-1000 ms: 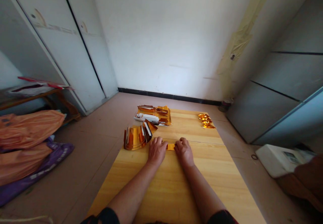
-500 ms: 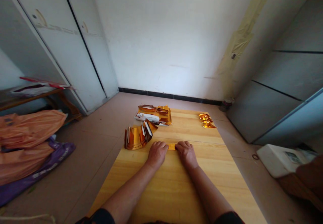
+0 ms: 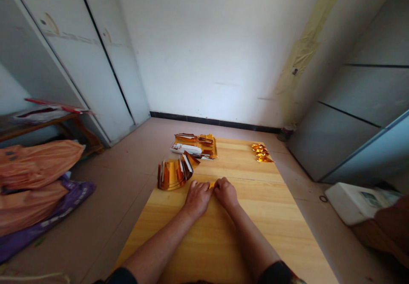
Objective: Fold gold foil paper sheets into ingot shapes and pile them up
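A small folded piece of gold foil paper (image 3: 211, 184) lies on the wooden table, mostly covered by my fingers. My left hand (image 3: 198, 198) grips its left side with curled fingers. From the right, my right hand (image 3: 226, 193) pinches the other end, and the two hands nearly touch. Just left of my left hand stands a curved stack of gold foil sheets (image 3: 172, 174) with white backs showing. Behind it lies a second pile of gold and white sheets (image 3: 207, 145). Several folded gold foil pieces (image 3: 262, 152) sit at the table's far right corner.
The wooden table (image 3: 255, 233) stretches under both arms. Left on the floor are orange and purple bags (image 3: 38, 164) beside a low wooden rack. A white box (image 3: 348, 203) stands on the right. Pale cabinets flank both sides, with a white wall ahead.
My right hand has moved left toward my left hand, so less of the gold strip shows between them. The stacks and the folded pieces stay where they were.
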A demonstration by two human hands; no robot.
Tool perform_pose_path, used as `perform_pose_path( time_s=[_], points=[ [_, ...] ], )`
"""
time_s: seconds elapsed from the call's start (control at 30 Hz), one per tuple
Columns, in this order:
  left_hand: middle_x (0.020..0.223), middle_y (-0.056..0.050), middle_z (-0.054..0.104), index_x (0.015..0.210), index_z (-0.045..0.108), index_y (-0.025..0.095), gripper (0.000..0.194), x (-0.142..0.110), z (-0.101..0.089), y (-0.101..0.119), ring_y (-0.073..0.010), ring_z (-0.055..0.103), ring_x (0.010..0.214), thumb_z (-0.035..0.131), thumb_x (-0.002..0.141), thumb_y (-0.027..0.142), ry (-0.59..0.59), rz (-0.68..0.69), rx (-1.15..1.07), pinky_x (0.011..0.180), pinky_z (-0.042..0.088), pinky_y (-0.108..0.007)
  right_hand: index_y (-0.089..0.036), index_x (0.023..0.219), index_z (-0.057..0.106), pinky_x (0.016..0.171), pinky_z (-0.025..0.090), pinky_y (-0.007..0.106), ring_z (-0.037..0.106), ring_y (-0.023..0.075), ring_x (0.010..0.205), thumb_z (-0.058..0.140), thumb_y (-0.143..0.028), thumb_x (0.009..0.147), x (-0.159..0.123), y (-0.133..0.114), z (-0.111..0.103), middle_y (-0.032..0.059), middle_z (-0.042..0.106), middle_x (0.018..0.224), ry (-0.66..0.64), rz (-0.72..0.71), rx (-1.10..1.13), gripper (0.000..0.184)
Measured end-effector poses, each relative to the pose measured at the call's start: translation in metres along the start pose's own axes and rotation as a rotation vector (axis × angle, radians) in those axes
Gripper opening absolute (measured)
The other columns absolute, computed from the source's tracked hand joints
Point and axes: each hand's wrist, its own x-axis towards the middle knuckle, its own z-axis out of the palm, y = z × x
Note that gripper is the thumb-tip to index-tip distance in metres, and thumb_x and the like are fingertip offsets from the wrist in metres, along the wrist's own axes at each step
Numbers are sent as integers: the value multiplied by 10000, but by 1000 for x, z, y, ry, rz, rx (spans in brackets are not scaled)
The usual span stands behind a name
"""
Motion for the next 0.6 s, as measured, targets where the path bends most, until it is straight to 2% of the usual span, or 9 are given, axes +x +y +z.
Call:
perform_pose_path(
  time_s=[0.17,0.27,0.37,0.47,0.6],
  points=[
    [1110,-71,655,987,649,205,271,-6,15,-20,-202,620,951,481,811,88,107,81,-134,823,474,-362,-196,800,658,645,365,199,591,127,792,498,-120,775,5,2,-4,41,644,893,-70,67,4,180],
    [1119,-59,659,949,658,198,311,-8,20,-31,-195,621,974,488,740,41,132,104,-214,855,503,-347,-199,808,658,641,371,210,599,140,808,500,-155,774,7,0,-8,46,651,896,-105,107,-3,167],
    [1107,-60,665,931,663,191,345,-9,19,-33,-193,620,993,480,693,20,140,84,-260,888,511,-347,-198,836,647,615,380,230,614,165,803,545,-284,778,7,-7,-8,61,646,921,-98,169,-51,145],
    [1114,-62,665,946,667,186,373,-9,17,-30,-187,621,1001,465,683,16,138,48,-284,909,512,-341,-196,878,631,607,394,243,630,181,799,585,-390,764,5,-16,-6,75,636,956,-76,197,-106,230],
    [1101,-55,676,928,679,185,341,-8,17,-29,-186,630,992,460,716,35,149,24,-285,900,517,-339,-198,897,621,608,401,243,639,177,802,599,-361,768,3,-21,-8,75,631,978,-74,206,-145,210]
  ],
)
